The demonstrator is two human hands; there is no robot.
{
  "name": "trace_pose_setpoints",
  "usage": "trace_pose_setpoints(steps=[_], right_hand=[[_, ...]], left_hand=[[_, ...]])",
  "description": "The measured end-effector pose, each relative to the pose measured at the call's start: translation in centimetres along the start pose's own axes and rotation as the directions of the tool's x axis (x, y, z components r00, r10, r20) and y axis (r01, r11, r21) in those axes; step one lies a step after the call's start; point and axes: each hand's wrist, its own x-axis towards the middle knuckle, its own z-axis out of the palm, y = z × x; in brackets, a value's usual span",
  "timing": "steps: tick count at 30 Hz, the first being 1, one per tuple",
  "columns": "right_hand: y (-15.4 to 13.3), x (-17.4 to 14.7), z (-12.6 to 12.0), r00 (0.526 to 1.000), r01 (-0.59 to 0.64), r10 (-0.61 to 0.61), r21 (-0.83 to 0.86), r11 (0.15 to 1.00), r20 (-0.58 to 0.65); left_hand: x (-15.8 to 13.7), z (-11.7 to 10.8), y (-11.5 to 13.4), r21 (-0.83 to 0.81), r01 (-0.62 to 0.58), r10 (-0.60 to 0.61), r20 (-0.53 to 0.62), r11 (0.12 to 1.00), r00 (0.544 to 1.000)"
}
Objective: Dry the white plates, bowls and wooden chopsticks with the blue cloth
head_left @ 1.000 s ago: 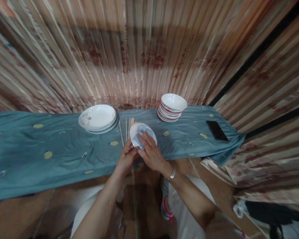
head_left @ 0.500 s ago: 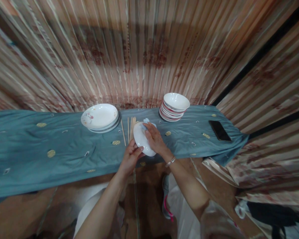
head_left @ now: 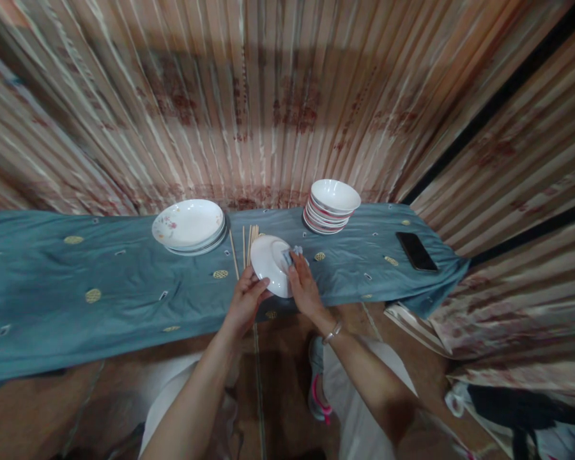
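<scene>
Gripping the dish [head_left: 263,255] at its near left edge, it's the left hand [head_left: 246,299] doing the carrying here, thumb laid over the rim and the fingers curled mostly out of sight beneath! And the dish is tilted, its white underside facing up, foot ring in plain view, held above the front part of the tabletop [head_left: 134,271]. Over on the other side, the right hand [head_left: 306,287] has a pale blue cloth [head_left: 294,253] bunched under its fingertips, right against the dish by that ring; a bracelet [head_left: 333,333] shines at the wrist. Look just past the dish and to its left: chopsticks [head_left: 244,246], a loose row, one lying slightly apart from the rest! Further left, a stack of plates [head_left: 188,225], flowers on the top one. Back right, a tall pile of bowls [head_left: 335,197], red bands showing, and well to the right, a dark phone [head_left: 416,251] lying flat. Behind it all hangs a pleated curtain [head_left: 268,115].
</scene>
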Motion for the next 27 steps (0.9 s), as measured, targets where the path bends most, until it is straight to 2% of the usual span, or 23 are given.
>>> trace_pose_setpoints(steps=[5,11,17,27], right_hand=[[-1.3,-3.0,0.1,0.999,0.037,-0.035,-0.088,0.995,0.018],[-2.4,-5.3,-0.6,0.965,0.243,-0.209,-0.251,0.937,0.157],[-1.4,-3.4,-2.3,0.899,0.433,-0.362,-0.368,0.823,0.248],[-1.3,-1.5,-4.7,0.901,0.43,-0.374,-0.563,0.706,0.219]], left_hand=[[0.2,0.0,0.1,-0.012,-0.016,0.016,-0.008,1.0,1.0],[0.5,-0.1,0.3,-0.041,-0.012,0.011,-0.032,0.999,0.999],[0.5,0.3,0.0,-0.101,-0.025,0.023,-0.022,0.995,0.999],[0.3,1.5,-0.2,-0.191,-0.012,0.019,0.037,0.981,0.999]])
